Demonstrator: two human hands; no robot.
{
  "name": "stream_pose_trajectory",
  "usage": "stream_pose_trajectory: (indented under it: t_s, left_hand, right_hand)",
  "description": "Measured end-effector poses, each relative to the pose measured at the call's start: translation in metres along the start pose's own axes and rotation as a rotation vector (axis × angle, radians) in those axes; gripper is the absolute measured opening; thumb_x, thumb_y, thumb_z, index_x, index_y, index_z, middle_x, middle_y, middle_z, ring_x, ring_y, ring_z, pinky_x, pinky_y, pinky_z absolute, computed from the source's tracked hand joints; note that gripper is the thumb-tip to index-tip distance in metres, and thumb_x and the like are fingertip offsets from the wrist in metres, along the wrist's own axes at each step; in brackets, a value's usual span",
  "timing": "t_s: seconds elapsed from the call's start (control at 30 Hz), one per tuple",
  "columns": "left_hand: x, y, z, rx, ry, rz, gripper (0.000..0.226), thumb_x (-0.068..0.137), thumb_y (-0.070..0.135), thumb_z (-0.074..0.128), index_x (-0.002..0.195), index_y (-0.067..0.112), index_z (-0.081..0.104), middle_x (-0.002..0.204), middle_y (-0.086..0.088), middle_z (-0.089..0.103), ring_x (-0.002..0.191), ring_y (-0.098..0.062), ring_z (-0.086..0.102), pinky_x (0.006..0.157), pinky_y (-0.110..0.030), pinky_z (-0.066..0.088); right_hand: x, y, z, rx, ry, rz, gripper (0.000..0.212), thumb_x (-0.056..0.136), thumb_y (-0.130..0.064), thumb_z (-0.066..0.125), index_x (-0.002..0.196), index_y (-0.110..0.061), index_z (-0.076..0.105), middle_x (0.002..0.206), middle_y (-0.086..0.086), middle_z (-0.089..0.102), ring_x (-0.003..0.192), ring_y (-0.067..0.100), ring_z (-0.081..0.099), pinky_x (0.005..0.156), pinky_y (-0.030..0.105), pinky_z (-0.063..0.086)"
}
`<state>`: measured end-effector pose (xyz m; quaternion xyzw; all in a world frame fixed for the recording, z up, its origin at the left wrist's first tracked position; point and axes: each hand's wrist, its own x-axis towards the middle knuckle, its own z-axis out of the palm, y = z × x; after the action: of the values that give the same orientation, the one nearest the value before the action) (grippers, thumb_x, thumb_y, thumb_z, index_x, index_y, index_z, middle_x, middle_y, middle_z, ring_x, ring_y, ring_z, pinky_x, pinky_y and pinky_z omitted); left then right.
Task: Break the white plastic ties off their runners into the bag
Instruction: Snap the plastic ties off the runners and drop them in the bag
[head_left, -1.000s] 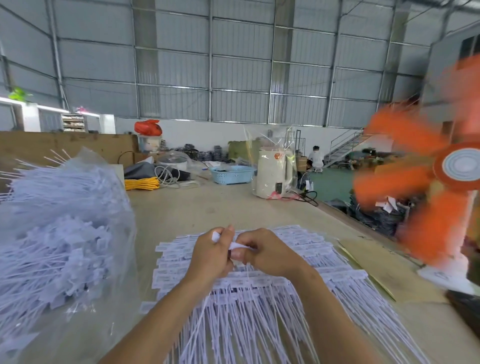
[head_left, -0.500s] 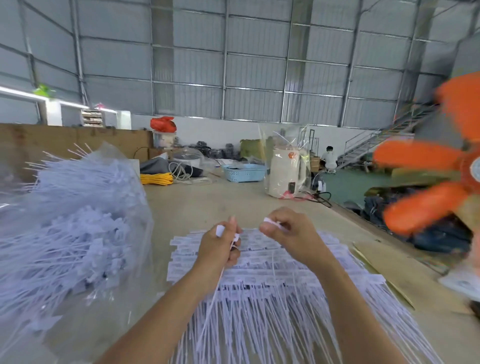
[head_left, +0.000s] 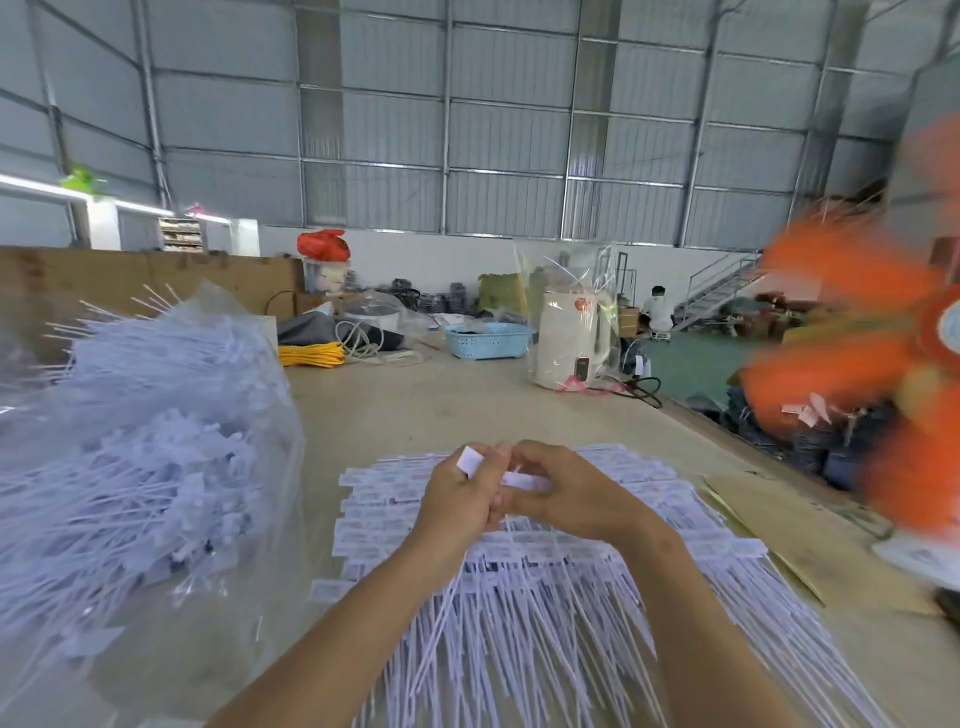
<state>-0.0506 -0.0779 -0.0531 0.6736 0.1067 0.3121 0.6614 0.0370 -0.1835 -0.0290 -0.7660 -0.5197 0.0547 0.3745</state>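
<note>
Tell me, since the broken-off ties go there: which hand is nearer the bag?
Left. The left hand is on the side facing the bag; the right hand touches it on the far side.

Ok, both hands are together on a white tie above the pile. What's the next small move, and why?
Probably a short twist apart to snap it free. The left hand and right hand both pinch white tie pieces above the pile of ties; the bag sits to the left, so the freed tie likely goes there.
</note>
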Motion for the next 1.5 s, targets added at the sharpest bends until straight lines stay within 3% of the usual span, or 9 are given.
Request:
stream_pose_trajectory:
  t_s: [0.17, 0.3, 0.47, 0.63, 0.93, 1.03, 1.1, 1.23, 1.5]
  left_hand:
    - [0.004, 0.002, -0.005, -0.058, 0.094, -0.014, 0.032, 0.093, 0.029, 0.059, 0.064, 0.015, 0.053, 0.045, 0.002, 0.047, 0.035, -0.007, 0.040, 0.036, -0.016, 0.032]
    - [0.004, 0.002, -0.007, -0.065, 0.095, -0.002, 0.031, 0.088, 0.032, 0.065, 0.061, 0.017, 0.058, 0.045, 0.001, 0.052, 0.037, -0.010, 0.045, 0.037, -0.017, 0.034]
    - [0.006, 0.005, -0.009, 0.005, 0.063, 0.007, 0.042, 0.091, 0.034, 0.060, 0.053, 0.016, 0.052, 0.038, 0.002, 0.044, 0.030, -0.011, 0.040, 0.035, -0.013, 0.027]
    - [0.005, 0.009, -0.008, -0.025, 0.050, -0.065, 0.037, 0.092, 0.026, 0.059, 0.059, 0.013, 0.047, 0.041, 0.003, 0.040, 0.031, -0.008, 0.036, 0.034, -0.013, 0.025]
    - [0.013, 0.023, -0.029, -0.131, 0.016, -0.300, 0.033, 0.087, 0.010, 0.049, 0.058, 0.018, 0.035, 0.042, 0.003, 0.031, 0.029, -0.008, 0.019, 0.035, -0.008, 0.015]
    - [0.022, 0.021, -0.050, -0.195, 0.071, -0.259, 0.035, 0.090, 0.013, 0.050, 0.059, 0.017, 0.035, 0.041, 0.004, 0.034, 0.027, -0.007, 0.022, 0.034, -0.008, 0.017]
    - [0.019, 0.009, -0.045, -0.200, 0.066, -0.255, 0.037, 0.094, 0.020, 0.056, 0.061, 0.016, 0.040, 0.046, 0.000, 0.044, 0.029, -0.008, 0.033, 0.033, -0.012, 0.025]
    - [0.014, 0.000, -0.031, -0.184, 0.041, -0.178, 0.024, 0.089, 0.028, 0.063, 0.073, 0.012, 0.052, 0.064, -0.005, 0.049, 0.037, -0.013, 0.042, 0.041, -0.019, 0.033]
    - [0.006, 0.010, -0.018, -0.168, -0.075, -0.184, 0.057, 0.062, 0.064, 0.059, 0.077, 0.009, 0.058, 0.058, -0.004, 0.051, 0.037, -0.012, 0.041, 0.039, -0.019, 0.033]
  right_hand:
    - [-0.002, -0.003, -0.005, -0.011, 0.009, -0.072, 0.027, 0.088, -0.022, 0.064, 0.075, 0.001, 0.058, 0.060, -0.002, 0.046, 0.048, 0.000, 0.041, 0.051, 0.013, 0.031]
    - [0.001, -0.008, 0.004, 0.040, 0.035, -0.107, 0.023, 0.091, -0.013, 0.060, 0.085, 0.008, 0.064, 0.079, 0.020, 0.063, 0.066, 0.016, 0.053, 0.065, 0.029, 0.041]
    - [0.001, -0.007, 0.006, 0.086, 0.058, -0.128, 0.016, 0.090, -0.010, 0.060, 0.080, 0.000, 0.065, 0.066, -0.001, 0.057, 0.062, 0.009, 0.047, 0.061, 0.021, 0.036]
    - [0.004, 0.001, 0.005, 0.079, 0.096, -0.147, 0.018, 0.088, -0.010, 0.062, 0.085, 0.007, 0.065, 0.080, 0.025, 0.061, 0.068, 0.029, 0.050, 0.064, 0.029, 0.037]
    - [-0.005, 0.027, -0.021, -0.165, 0.229, 0.041, 0.036, 0.090, -0.019, 0.061, 0.059, -0.010, 0.046, 0.059, 0.003, 0.042, 0.056, 0.012, 0.038, 0.060, 0.027, 0.034]
    - [-0.017, 0.031, -0.045, 0.268, 0.473, -0.067, 0.044, 0.090, -0.030, 0.058, 0.064, 0.003, 0.042, 0.061, 0.005, 0.034, 0.053, 0.009, 0.031, 0.055, 0.023, 0.028]
    - [-0.014, 0.015, -0.042, 0.562, 0.414, -0.178, 0.045, 0.083, -0.037, 0.060, 0.065, 0.002, 0.046, 0.065, 0.009, 0.037, 0.055, 0.009, 0.033, 0.053, 0.021, 0.028]
    - [-0.009, 0.003, -0.023, 0.464, 0.143, -0.186, 0.035, 0.081, -0.036, 0.064, 0.072, -0.002, 0.058, 0.066, 0.006, 0.051, 0.058, 0.017, 0.039, 0.055, 0.025, 0.032]
    - [-0.009, 0.004, -0.019, 0.699, 0.122, -0.148, 0.013, 0.081, 0.002, 0.060, 0.090, -0.005, 0.067, 0.071, 0.003, 0.056, 0.062, 0.015, 0.044, 0.063, 0.025, 0.034]
